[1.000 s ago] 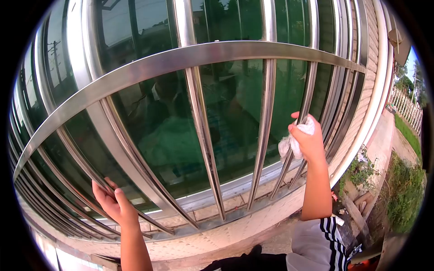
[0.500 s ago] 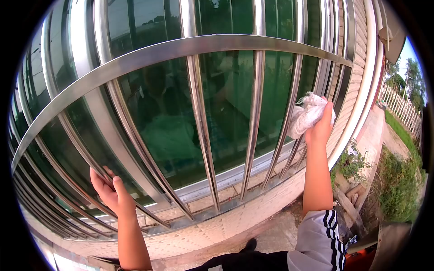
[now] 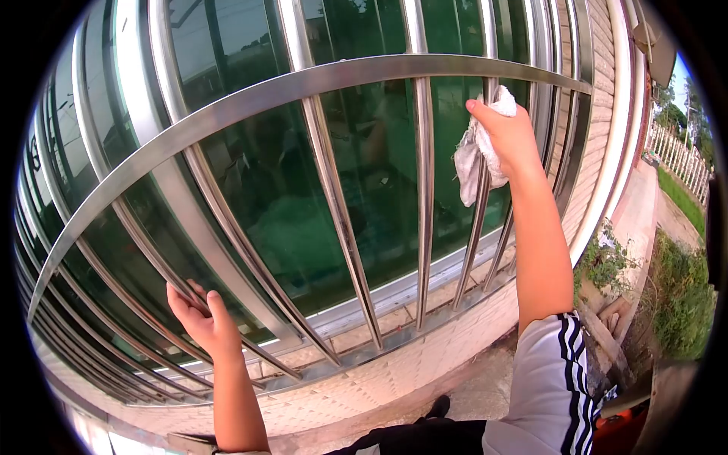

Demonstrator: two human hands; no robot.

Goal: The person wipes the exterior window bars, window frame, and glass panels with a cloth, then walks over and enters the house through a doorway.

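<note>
A stainless steel window grille (image 3: 334,76) with vertical bars and one curved horizontal rail covers green-tinted glass (image 3: 379,174). My right hand (image 3: 506,136) grips a crumpled white cloth (image 3: 474,155) and presses it around a vertical bar just below the horizontal rail, on the right side. My left hand (image 3: 199,322) is wrapped around a lower bar at the left, near the sill.
A tiled sill (image 3: 394,371) runs under the grille. To the right are a beige wall edge (image 3: 618,136), plants and debris on the ground (image 3: 607,265), grass (image 3: 682,303) and a white fence (image 3: 694,171). My dark shoe (image 3: 438,408) stands on concrete below.
My right hand has slid the cloth up the bar, from near the sill to just under the horizontal rail. My left hand stays on its bar.
</note>
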